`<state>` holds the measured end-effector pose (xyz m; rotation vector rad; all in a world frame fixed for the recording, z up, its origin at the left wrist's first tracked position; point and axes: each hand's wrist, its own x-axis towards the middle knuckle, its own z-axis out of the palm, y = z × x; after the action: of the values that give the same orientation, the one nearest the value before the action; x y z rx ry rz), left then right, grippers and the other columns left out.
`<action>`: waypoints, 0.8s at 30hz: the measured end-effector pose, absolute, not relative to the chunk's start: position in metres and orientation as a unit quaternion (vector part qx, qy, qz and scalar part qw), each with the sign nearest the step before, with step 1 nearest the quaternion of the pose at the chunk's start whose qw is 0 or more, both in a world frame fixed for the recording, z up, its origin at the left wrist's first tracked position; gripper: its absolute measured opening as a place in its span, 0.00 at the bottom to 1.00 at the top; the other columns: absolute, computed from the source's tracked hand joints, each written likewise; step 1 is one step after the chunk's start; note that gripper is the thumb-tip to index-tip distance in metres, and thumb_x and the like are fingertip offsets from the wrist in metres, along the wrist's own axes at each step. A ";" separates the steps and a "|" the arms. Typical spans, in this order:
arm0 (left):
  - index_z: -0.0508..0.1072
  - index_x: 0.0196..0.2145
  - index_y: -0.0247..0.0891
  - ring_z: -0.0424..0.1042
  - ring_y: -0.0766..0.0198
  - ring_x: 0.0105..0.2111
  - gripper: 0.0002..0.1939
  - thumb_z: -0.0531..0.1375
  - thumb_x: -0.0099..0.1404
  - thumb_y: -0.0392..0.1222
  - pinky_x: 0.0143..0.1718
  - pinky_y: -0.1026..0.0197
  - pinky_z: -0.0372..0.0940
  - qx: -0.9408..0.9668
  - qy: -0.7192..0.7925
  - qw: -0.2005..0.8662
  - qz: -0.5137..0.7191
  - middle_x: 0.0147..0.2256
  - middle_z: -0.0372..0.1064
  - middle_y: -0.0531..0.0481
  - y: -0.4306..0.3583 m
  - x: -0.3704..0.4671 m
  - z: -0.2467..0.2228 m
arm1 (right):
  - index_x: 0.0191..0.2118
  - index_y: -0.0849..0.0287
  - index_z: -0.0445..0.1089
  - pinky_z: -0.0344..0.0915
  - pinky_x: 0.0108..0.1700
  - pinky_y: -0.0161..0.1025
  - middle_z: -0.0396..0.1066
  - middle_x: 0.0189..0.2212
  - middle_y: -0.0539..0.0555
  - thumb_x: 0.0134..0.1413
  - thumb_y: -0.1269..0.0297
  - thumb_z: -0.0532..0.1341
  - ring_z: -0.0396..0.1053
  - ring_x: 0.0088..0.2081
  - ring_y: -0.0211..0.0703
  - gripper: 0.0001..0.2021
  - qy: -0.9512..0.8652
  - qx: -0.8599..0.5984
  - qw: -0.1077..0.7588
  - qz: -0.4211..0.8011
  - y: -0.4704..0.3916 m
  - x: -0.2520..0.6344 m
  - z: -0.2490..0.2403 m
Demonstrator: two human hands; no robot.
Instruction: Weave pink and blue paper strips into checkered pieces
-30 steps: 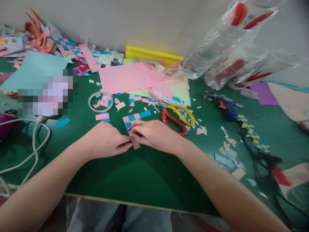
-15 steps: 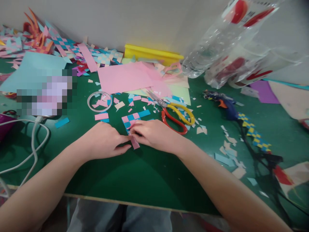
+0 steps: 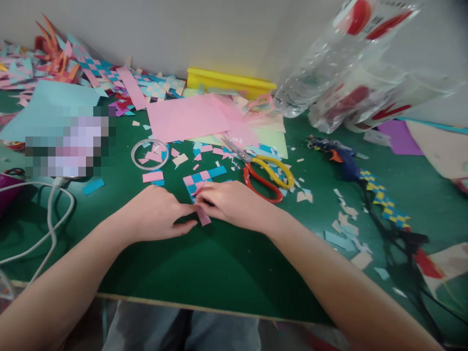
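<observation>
A small mat of woven paper strips [image 3: 194,181], checked pink and blue, lies on the green table between my hands. My right hand [image 3: 230,201] is closed in a pinch on its near right part, a pink strip end curling up by the fingertips. From the left, my left hand [image 3: 161,212] holds the mat's near edge with the index fingertip, beside a loose pink strip end [image 3: 204,217]. Its thumb points the same way, a little lower, and its other fingers are curled out of sight. Scissors [image 3: 265,170] with red and yellow handles lie just beyond my right hand.
A clear tape ring [image 3: 149,154] and paper scraps lie beyond my left hand. Pink sheets [image 3: 190,117] spread behind, before a yellow tray [image 3: 232,82]. Stacked plastic cups [image 3: 380,92] lean at the back right. A white cable [image 3: 53,224] runs to a blurred phone at left.
The view has shifted very slightly. Both hands keep nearly the same position on the woven strips, and nothing else has visibly moved.
</observation>
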<state>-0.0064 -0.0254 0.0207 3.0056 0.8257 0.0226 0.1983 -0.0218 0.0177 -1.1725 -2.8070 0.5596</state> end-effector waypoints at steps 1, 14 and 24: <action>0.76 0.42 0.46 0.66 0.64 0.16 0.14 0.54 0.65 0.48 0.19 0.62 0.47 0.964 0.264 0.014 0.009 0.17 0.70 0.53 -0.025 -0.006 0.020 | 0.36 0.61 0.71 0.57 0.32 0.36 0.72 0.43 0.54 0.61 0.67 0.53 0.71 0.38 0.40 0.10 -0.907 -0.381 0.021 0.179 -0.022 0.198 0.018; 0.75 0.45 0.48 0.65 0.63 0.16 0.15 0.52 0.66 0.50 0.20 0.61 0.45 0.960 0.279 0.014 -0.023 0.17 0.69 0.53 -0.027 -0.007 0.022 | 0.32 0.61 0.67 0.54 0.32 0.34 0.70 0.35 0.52 0.59 0.68 0.55 0.65 0.33 0.37 0.07 -0.880 -0.409 0.022 0.240 -0.020 0.196 0.019; 0.76 0.41 0.46 0.65 0.63 0.16 0.14 0.53 0.66 0.49 0.20 0.61 0.45 0.961 0.276 0.012 -0.020 0.16 0.68 0.53 -0.026 -0.007 0.021 | 0.31 0.61 0.66 0.53 0.32 0.34 0.67 0.29 0.50 0.60 0.66 0.55 0.61 0.31 0.36 0.08 -0.880 -0.395 0.070 0.254 -0.017 0.203 0.018</action>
<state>-0.0071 -0.0265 0.0213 2.9964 0.8616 -0.0614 0.2029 -0.0171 0.0179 -1.1891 -2.6483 0.7650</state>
